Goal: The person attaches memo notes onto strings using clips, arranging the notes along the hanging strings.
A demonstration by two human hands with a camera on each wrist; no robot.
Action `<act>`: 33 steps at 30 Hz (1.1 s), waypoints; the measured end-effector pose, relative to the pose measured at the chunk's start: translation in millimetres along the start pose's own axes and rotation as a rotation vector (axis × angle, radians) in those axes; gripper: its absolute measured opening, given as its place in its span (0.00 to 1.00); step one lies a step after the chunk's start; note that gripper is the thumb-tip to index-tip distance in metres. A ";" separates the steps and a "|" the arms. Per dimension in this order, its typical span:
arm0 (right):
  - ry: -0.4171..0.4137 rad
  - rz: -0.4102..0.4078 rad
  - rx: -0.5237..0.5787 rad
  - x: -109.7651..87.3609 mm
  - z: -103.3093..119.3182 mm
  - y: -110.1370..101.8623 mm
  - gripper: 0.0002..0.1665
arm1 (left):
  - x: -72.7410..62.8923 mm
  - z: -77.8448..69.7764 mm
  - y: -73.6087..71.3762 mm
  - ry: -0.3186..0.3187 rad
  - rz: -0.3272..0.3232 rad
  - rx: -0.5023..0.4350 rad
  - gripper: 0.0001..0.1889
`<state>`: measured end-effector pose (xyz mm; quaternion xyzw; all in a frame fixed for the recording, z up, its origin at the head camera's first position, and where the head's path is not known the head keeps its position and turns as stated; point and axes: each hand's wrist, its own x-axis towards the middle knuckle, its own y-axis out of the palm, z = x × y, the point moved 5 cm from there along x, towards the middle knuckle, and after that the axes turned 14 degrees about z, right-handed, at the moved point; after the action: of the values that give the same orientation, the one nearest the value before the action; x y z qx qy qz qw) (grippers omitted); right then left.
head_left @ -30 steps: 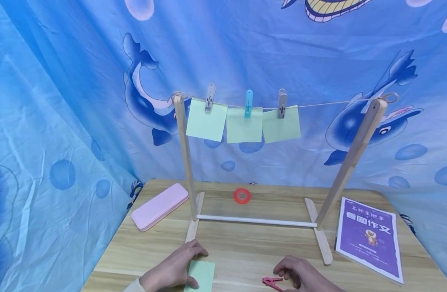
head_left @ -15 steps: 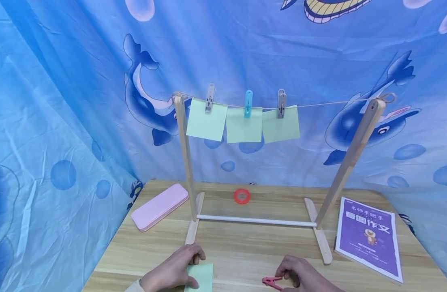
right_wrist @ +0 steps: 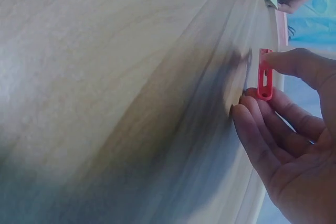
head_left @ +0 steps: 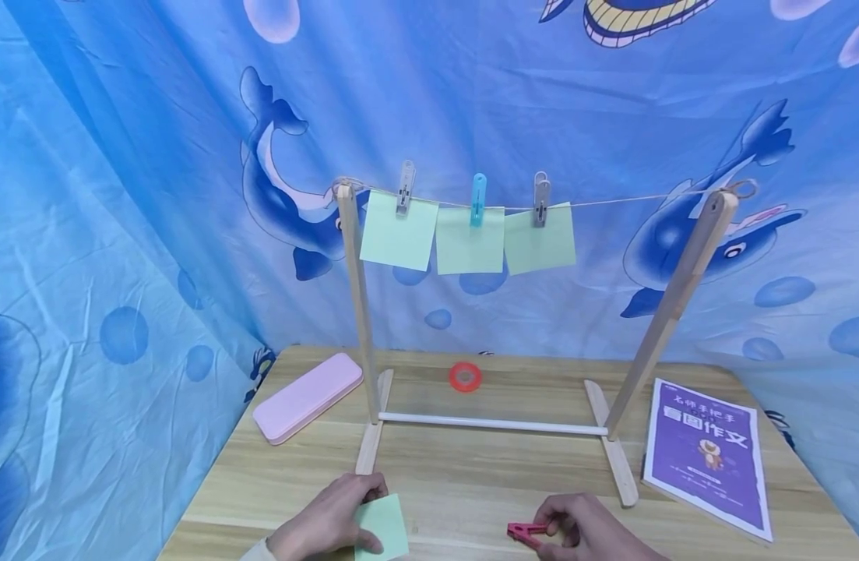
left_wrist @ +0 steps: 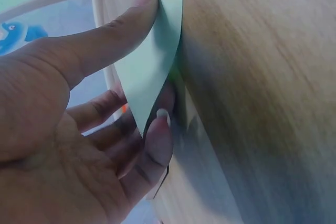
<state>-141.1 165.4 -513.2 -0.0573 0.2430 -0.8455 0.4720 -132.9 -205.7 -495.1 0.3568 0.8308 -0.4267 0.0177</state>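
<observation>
My left hand (head_left: 334, 518) pinches a pale green square of paper (head_left: 383, 527) between thumb and fingers, close over the table's front. In the left wrist view the paper (left_wrist: 152, 59) bends, thumb on its face and fingertips behind its edge. My right hand (head_left: 582, 530) holds a red clothespin (head_left: 526, 533) by its handle end, jaws pointing left. The right wrist view shows the clothespin (right_wrist: 265, 76) between thumb and fingers, just off the wood. On a string between two wooden posts hang three green papers (head_left: 469, 248), each under a clip; the middle clip (head_left: 478, 199) is blue, the outer ones grey.
The frame's left post (head_left: 359, 304) and right post (head_left: 670, 315) stand on wooden feet, joined low by a white rod (head_left: 492, 423). A pink case (head_left: 308, 397) lies at left, a red tape roll (head_left: 465, 377) behind the rod, a purple book (head_left: 706, 460) at right.
The green paper has gone from lying flat to being lifted and tilted in my left hand. My right hand has picked up the red clothespin, which has turned slightly.
</observation>
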 end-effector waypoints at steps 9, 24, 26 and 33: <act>0.059 -0.014 0.030 -3.3 -1.8 -4.5 0.10 | -1.4 -3.3 -0.3 -0.008 0.034 -0.063 0.17; -0.064 -0.136 -0.171 -12.7 19.4 -23.7 0.15 | 8.7 -17.2 -2.9 0.156 -0.055 -0.187 0.12; -0.067 -0.177 -0.202 -15.0 22.9 -26.8 0.16 | 10.9 -17.4 -3.3 0.157 -0.073 -0.194 0.11; -0.080 -0.267 -0.220 -18.9 29.5 -38.9 0.15 | 19.8 -22.4 -5.2 0.207 -0.162 -0.212 0.10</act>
<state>-151.1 187.5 -466.8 -0.1737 0.3053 -0.8662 0.3554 -144.6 -180.1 -483.8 0.3270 0.8946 -0.2975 -0.0649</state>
